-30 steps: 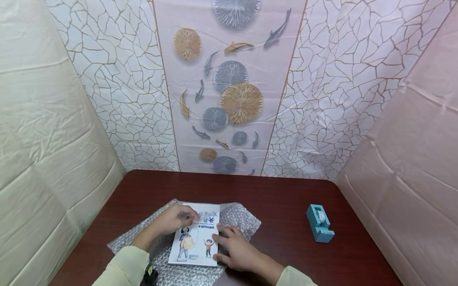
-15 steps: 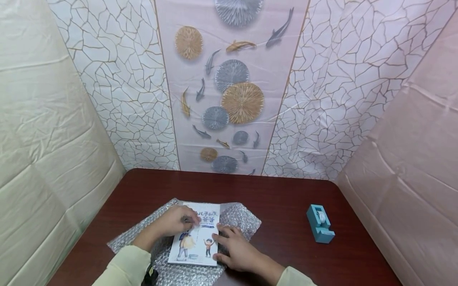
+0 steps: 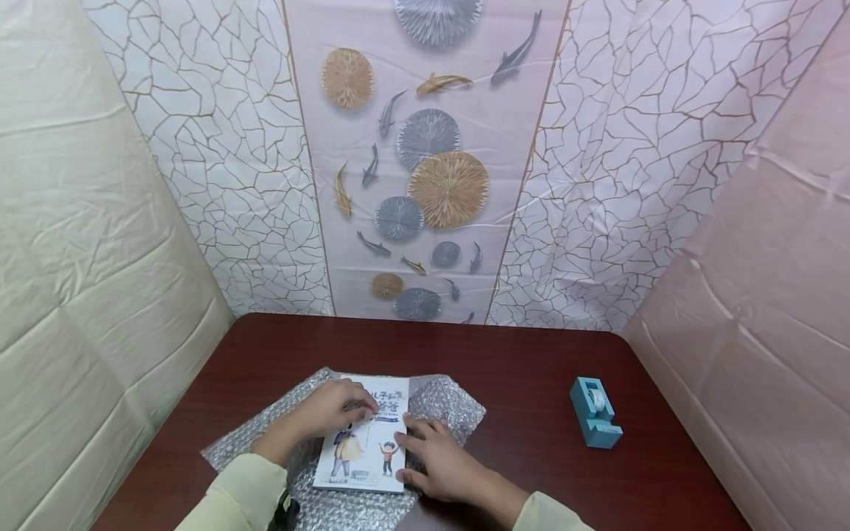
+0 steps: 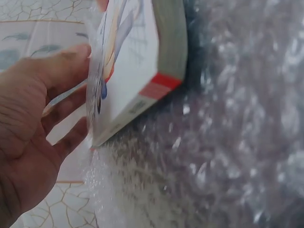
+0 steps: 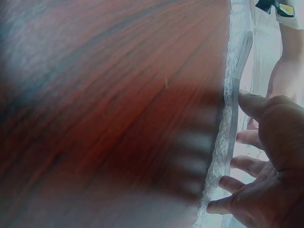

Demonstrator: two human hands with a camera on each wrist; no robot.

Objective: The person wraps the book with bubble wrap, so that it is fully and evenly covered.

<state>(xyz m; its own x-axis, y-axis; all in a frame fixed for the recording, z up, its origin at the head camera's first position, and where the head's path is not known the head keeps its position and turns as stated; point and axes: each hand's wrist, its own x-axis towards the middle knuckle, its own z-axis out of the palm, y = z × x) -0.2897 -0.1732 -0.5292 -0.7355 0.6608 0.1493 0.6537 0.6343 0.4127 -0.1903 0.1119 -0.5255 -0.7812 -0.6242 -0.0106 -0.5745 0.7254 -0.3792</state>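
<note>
A white book (image 3: 365, 461) with an illustrated cover lies on a sheet of bubble wrap (image 3: 446, 404). My left hand (image 3: 330, 410) lies over the book's upper left part, its fingertips on the cover side. In the left wrist view, a thin clear layer of wrap (image 4: 95, 61) stands between those fingertips and the book (image 4: 135, 52), whose spine and page edges show. Along the book's right edge rests my right hand (image 3: 438, 464), fingers spread. The right wrist view shows its fingers (image 5: 247, 164) touching the book's edge, just above the bubble wrap (image 5: 216, 164).
A blue tape dispenser (image 3: 594, 414) with a roll of clear tape stands on the dark red-brown table (image 3: 518, 383), to the right. A patterned curtain (image 3: 598, 221) hangs behind the table, and plain cloth hangs at both sides.
My left hand has shifted slightly to the right across the upper cover, its fingers lower and closer to the book. The right hand and the book have stayed in place.
</note>
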